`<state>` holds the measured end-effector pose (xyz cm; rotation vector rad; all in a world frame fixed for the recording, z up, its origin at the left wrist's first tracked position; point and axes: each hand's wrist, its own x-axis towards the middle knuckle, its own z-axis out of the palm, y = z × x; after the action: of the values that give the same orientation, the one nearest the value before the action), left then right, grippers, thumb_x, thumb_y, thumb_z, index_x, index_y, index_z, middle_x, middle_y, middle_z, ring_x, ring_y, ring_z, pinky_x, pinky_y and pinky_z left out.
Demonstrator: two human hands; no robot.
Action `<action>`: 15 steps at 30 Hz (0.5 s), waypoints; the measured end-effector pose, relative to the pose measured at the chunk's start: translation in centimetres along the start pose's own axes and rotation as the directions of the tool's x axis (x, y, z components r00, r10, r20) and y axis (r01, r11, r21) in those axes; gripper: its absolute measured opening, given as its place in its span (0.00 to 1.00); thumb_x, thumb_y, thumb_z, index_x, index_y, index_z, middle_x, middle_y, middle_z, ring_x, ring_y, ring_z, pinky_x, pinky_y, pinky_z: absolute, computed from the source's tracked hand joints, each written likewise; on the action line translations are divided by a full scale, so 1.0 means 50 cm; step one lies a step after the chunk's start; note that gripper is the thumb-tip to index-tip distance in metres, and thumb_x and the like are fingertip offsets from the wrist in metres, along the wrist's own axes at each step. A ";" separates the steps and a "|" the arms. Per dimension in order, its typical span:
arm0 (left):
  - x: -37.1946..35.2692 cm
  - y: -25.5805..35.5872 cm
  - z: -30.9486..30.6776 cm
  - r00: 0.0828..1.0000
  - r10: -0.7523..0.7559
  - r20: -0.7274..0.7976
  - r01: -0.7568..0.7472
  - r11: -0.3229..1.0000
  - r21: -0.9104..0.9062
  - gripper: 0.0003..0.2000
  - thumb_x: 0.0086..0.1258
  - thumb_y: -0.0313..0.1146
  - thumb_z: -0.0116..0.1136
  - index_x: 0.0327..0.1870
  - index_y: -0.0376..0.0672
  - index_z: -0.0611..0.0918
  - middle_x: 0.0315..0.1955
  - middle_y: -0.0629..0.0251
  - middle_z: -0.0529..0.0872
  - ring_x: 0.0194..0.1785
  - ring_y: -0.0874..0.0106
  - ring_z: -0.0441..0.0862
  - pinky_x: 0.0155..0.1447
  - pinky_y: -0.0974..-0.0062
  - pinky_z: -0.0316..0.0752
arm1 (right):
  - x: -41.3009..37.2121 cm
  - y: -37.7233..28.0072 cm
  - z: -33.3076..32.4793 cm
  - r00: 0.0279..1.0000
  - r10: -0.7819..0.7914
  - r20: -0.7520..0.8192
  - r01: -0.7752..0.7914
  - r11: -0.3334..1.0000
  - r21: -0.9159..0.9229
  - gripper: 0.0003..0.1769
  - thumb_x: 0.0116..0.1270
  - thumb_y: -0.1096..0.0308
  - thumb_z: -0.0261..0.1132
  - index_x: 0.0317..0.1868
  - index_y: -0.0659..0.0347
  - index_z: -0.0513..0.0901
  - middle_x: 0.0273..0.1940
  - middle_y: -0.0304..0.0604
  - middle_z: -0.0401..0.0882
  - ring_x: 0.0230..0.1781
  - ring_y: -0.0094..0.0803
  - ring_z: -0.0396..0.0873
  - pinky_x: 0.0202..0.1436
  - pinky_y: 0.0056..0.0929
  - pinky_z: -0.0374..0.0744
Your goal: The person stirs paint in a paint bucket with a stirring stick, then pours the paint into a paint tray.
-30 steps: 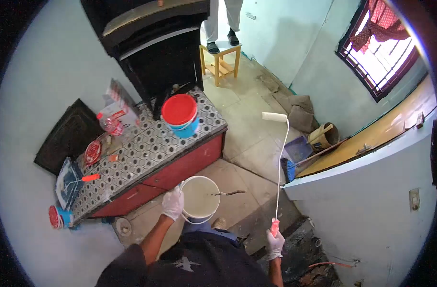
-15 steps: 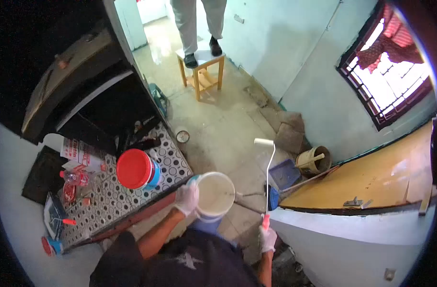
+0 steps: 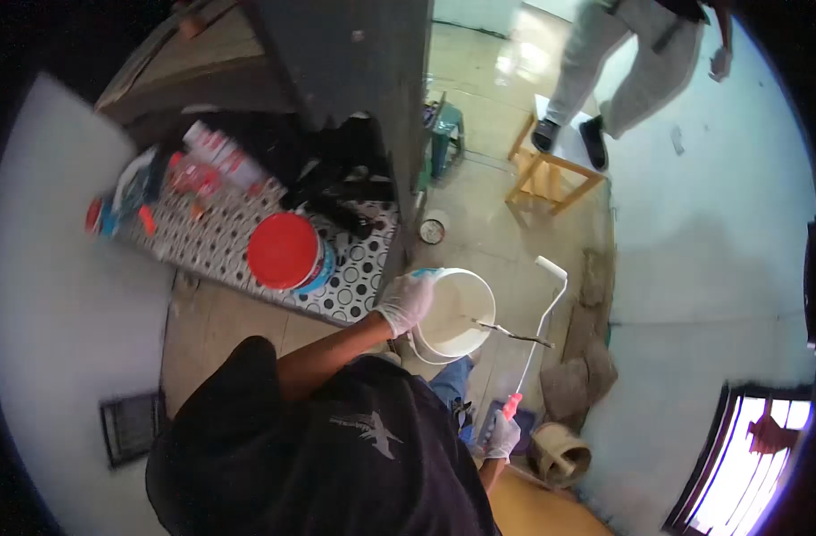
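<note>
My left hand (image 3: 406, 303), in a white glove, grips the rim of a white paint bucket (image 3: 457, 314) held in front of my chest. A stick (image 3: 513, 332) lies across the bucket's mouth and pokes out to the right. My right hand (image 3: 502, 437), also gloved, holds the orange handle of a paint roller (image 3: 542, 307). Its white sleeve points up and away, just right of the bucket.
A patterned counter (image 3: 211, 241) to my left bears a red-lidded blue bucket (image 3: 287, 254), packets and bottles. Another person (image 3: 622, 62) stands on a wooden stool (image 3: 551, 179) by the pale wall. A bucket (image 3: 560, 454) and rags (image 3: 577, 380) lie on the floor.
My view has swung round to the left, so the counter and stool now sit higher and the window has dropped to the lower right. Both hands keep their hold on bucket and roller.
</note>
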<state>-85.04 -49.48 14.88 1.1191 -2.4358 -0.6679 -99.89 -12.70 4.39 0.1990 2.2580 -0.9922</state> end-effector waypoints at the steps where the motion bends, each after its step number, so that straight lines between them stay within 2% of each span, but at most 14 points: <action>1: 0.007 -0.007 0.030 0.999 -0.047 -0.009 0.047 0.998 0.029 0.07 0.65 0.31 0.53 0.37 0.38 0.80 0.22 0.45 0.82 0.28 0.50 0.84 0.32 0.53 0.78 | 0.054 -0.037 -0.012 0.995 0.018 0.099 -0.019 1.000 0.004 0.15 0.62 0.60 0.64 0.23 0.62 0.79 0.14 0.34 0.71 0.11 0.22 0.68 0.14 0.26 0.65; 2: 0.024 -0.014 0.050 0.996 -0.083 -0.022 0.084 0.995 0.055 0.07 0.65 0.31 0.53 0.36 0.38 0.80 0.22 0.45 0.82 0.28 0.49 0.84 0.33 0.53 0.78 | 0.091 -0.100 -0.028 0.981 0.036 0.191 -0.039 0.999 0.011 0.16 0.61 0.60 0.65 0.23 0.63 0.79 0.14 0.34 0.71 0.11 0.23 0.68 0.15 0.27 0.65; 3: 0.046 -0.015 0.055 0.989 -0.129 -0.073 0.134 0.988 0.075 0.07 0.65 0.31 0.53 0.36 0.38 0.80 0.22 0.45 0.82 0.28 0.49 0.84 0.33 0.53 0.78 | 0.103 -0.187 -0.032 0.984 0.009 0.177 0.003 0.998 -0.063 0.16 0.60 0.60 0.65 0.21 0.63 0.79 0.15 0.35 0.71 0.11 0.23 0.68 0.15 0.26 0.65; 6: 0.067 0.024 0.080 0.932 -0.355 -0.066 0.361 0.922 0.139 0.08 0.64 0.32 0.55 0.37 0.37 0.79 0.23 0.45 0.83 0.29 0.50 0.83 0.33 0.52 0.77 | 0.317 -0.231 -0.028 0.951 -0.109 0.288 0.165 0.970 -0.177 0.15 0.60 0.59 0.65 0.23 0.63 0.80 0.14 0.35 0.71 0.11 0.23 0.68 0.15 0.27 0.66; 7: 0.072 0.028 0.095 0.933 -0.349 -0.092 0.355 0.932 0.071 0.09 0.62 0.33 0.54 0.34 0.38 0.81 0.27 0.47 0.84 0.33 0.48 0.84 0.37 0.54 0.79 | 0.371 -0.265 -0.039 0.898 -0.211 0.385 0.293 0.942 -0.167 0.15 0.61 0.59 0.65 0.24 0.61 0.79 0.14 0.34 0.71 0.10 0.22 0.67 0.14 0.27 0.66; 8: 0.081 0.024 0.120 0.923 -0.352 -0.157 0.369 0.925 0.092 0.09 0.62 0.34 0.55 0.33 0.37 0.81 0.26 0.46 0.84 0.32 0.47 0.84 0.36 0.52 0.78 | 0.440 -0.286 -0.038 0.879 -0.184 0.441 0.279 0.946 -0.162 0.15 0.61 0.59 0.64 0.24 0.60 0.78 0.14 0.34 0.70 0.10 0.22 0.67 0.14 0.28 0.66; 10: 0.111 0.051 0.135 0.865 -0.465 -0.188 0.491 0.861 0.130 0.09 0.62 0.34 0.54 0.33 0.37 0.81 0.24 0.46 0.84 0.31 0.47 0.84 0.36 0.52 0.79 | 0.460 -0.406 -0.041 0.848 -0.120 0.515 0.267 0.938 -0.221 0.15 0.62 0.58 0.64 0.23 0.59 0.76 0.14 0.33 0.69 0.10 0.23 0.67 0.14 0.28 0.66; 13: 0.144 0.065 0.158 0.811 -0.518 -0.271 0.562 0.820 0.114 0.09 0.63 0.34 0.53 0.34 0.37 0.81 0.23 0.45 0.84 0.32 0.47 0.84 0.38 0.51 0.79 | 0.502 -0.517 -0.012 0.806 -0.146 0.574 0.339 0.908 -0.245 0.15 0.62 0.58 0.65 0.23 0.57 0.76 0.14 0.32 0.68 0.09 0.22 0.67 0.12 0.26 0.65; 14: 0.159 0.062 0.171 0.812 -0.524 -0.256 0.575 0.793 0.201 0.10 0.64 0.35 0.53 0.34 0.37 0.81 0.24 0.45 0.84 0.33 0.47 0.85 0.39 0.52 0.80 | 0.523 -0.544 -0.010 0.783 -0.153 0.603 0.356 0.905 -0.233 0.14 0.62 0.58 0.66 0.23 0.56 0.75 0.14 0.32 0.68 0.08 0.21 0.65 0.11 0.25 0.64; 15: 0.174 0.072 0.179 0.793 -0.551 -0.260 0.601 0.778 0.183 0.10 0.65 0.35 0.52 0.34 0.38 0.81 0.24 0.45 0.84 0.32 0.48 0.84 0.38 0.52 0.79 | 0.548 -0.568 0.007 0.774 -0.192 0.604 0.432 0.857 -0.281 0.14 0.62 0.58 0.66 0.24 0.56 0.76 0.14 0.32 0.69 0.09 0.22 0.66 0.12 0.24 0.64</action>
<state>-97.14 -51.87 10.79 1.9875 -2.0342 -0.3781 -131.68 -36.07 4.31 -0.6142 1.9041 -0.5980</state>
